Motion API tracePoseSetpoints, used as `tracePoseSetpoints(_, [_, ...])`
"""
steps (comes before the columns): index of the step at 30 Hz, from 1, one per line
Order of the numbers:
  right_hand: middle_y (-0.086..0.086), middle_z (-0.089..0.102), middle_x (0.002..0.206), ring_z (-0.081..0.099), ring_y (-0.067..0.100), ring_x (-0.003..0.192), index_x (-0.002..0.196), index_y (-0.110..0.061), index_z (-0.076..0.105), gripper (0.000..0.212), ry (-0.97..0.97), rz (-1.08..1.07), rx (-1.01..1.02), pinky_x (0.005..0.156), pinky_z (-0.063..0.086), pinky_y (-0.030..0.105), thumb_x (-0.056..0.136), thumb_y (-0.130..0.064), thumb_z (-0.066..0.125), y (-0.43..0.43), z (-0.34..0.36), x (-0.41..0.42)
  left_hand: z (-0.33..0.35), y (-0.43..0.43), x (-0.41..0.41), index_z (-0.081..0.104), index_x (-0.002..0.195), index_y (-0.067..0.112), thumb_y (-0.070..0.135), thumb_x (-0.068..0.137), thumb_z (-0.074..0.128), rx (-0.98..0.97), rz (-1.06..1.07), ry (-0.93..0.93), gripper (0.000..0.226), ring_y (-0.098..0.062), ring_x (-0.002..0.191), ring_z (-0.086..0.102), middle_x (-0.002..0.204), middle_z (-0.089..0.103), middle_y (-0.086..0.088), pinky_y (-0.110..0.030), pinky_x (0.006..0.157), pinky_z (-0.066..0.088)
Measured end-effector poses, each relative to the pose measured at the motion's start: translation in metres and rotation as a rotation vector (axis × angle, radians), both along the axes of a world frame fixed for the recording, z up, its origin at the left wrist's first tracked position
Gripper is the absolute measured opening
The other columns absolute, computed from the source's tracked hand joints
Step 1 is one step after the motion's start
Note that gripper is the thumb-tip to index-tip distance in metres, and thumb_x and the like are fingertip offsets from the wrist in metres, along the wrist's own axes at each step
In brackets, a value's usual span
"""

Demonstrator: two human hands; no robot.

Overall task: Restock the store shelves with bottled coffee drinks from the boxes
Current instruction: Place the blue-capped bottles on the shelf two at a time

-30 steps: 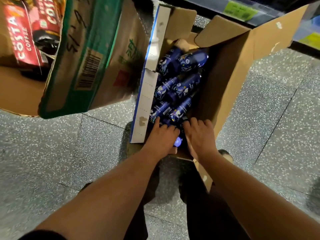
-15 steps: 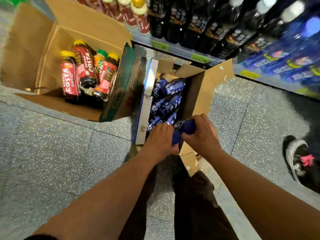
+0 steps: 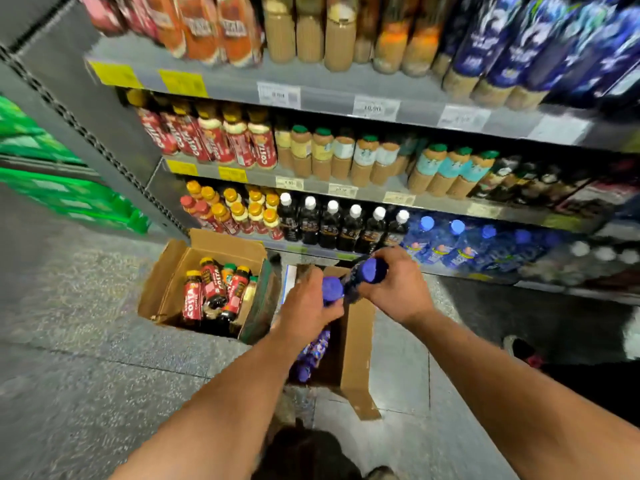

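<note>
My left hand (image 3: 306,308) grips a blue-capped coffee bottle (image 3: 331,289), and my right hand (image 3: 398,284) grips a second blue-capped bottle (image 3: 372,271). Both are held above an open cardboard box (image 3: 356,344) on the floor, where more blue bottles (image 3: 313,351) lie. To its left a second open box (image 3: 166,289) holds red Costa coffee bottles (image 3: 213,292). The store shelves (image 3: 346,88) ahead are lined with bottled drinks; blue bottles (image 3: 446,244) stand on the lowest shelf at the right.
Black bottles with white caps (image 3: 343,225) and red bottles with orange caps (image 3: 235,211) fill the lowest shelf. Green packs (image 3: 62,188) are stacked at the left. Another person's shoe (image 3: 519,348) is on the floor at the right. Grey speckled floor surrounds the boxes.
Both hands have lifted out of the box of blue bottles, each with a bottle, and the view has tilted up from the floor to the shelves.
</note>
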State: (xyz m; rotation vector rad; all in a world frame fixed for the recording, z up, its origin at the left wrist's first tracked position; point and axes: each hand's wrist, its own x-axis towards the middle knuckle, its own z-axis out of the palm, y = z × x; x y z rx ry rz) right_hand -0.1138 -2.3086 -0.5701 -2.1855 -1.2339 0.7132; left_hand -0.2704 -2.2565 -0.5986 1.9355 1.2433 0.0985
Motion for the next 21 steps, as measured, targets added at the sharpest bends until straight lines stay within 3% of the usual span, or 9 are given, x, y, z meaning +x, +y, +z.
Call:
tracePoseSetpoints(7, [-0.001, 0.056, 0.067, 0.049, 0.016, 0.058, 0.081, -0.012, 0.061, 0.024, 0.167, -0.111, 0.163, 0.047, 0.039, 0.016, 0.064, -0.008, 0.077, -0.008, 0.124, 0.033, 0.123, 0.002, 0.017, 0.041, 0.093, 0.010, 0.028, 0.088, 0.061, 0.102, 0.154, -0.154, 0.027, -0.025, 0.069, 0.048, 0.074, 0.049, 0.000, -0.035, 0.059, 0.035])
tracePoseSetpoints(11, [0.002, 0.062, 0.077, 0.053, 0.013, 0.066, 0.085, -0.011, 0.065, 0.024, 0.203, -0.078, 0.300, 0.055, 0.041, 0.010, 0.067, -0.007, 0.080, -0.012, 0.190, 0.042, 0.194, 0.000, 0.027, 0.045, 0.109, 0.008, 0.036, 0.091, 0.058, 0.227, 0.191, -0.205, 0.036, -0.033, 0.087, 0.057, 0.093, 0.057, -0.010, -0.036, 0.067, 0.038])
tracePoseSetpoints(13, [0.001, 0.062, 0.080, 0.055, 0.014, 0.072, 0.089, -0.018, 0.065, 0.027, 0.224, -0.087, 0.345, 0.065, 0.044, 0.016, 0.069, -0.010, 0.081, -0.015, 0.221, 0.044, 0.225, -0.002, 0.033, 0.046, 0.113, 0.008, 0.037, 0.093, 0.056, 0.253, 0.207, -0.266, 0.037, -0.031, 0.089, 0.056, 0.095, 0.057, -0.010, -0.035, 0.069, 0.037])
tracePoseSetpoints(16, [0.000, 0.063, 0.080, 0.056, 0.015, 0.073, 0.096, -0.012, 0.067, 0.029, 0.250, -0.074, 0.402, 0.064, 0.045, 0.016, 0.071, -0.010, 0.081, -0.019, 0.258, 0.049, 0.264, -0.005, 0.042, 0.047, 0.120, 0.011, 0.040, 0.094, 0.054, 0.253, 0.231, -0.366, 0.040, -0.027, 0.093, 0.055, 0.108, 0.059, -0.009, -0.035, 0.076, 0.041])
tracePoseSetpoints(21, [0.005, 0.066, 0.090, 0.059, 0.016, 0.078, 0.097, -0.010, 0.069, 0.029, 0.280, -0.144, 0.521, 0.068, 0.044, 0.024, 0.071, -0.014, 0.080, -0.032, 0.305, 0.056, 0.309, -0.015, 0.061, 0.050, 0.101, 0.022, 0.041, 0.094, 0.052, 0.248, 0.246, -0.476, 0.021, -0.022, 0.089, 0.054, 0.099, 0.057, -0.002, -0.031, 0.072, 0.040])
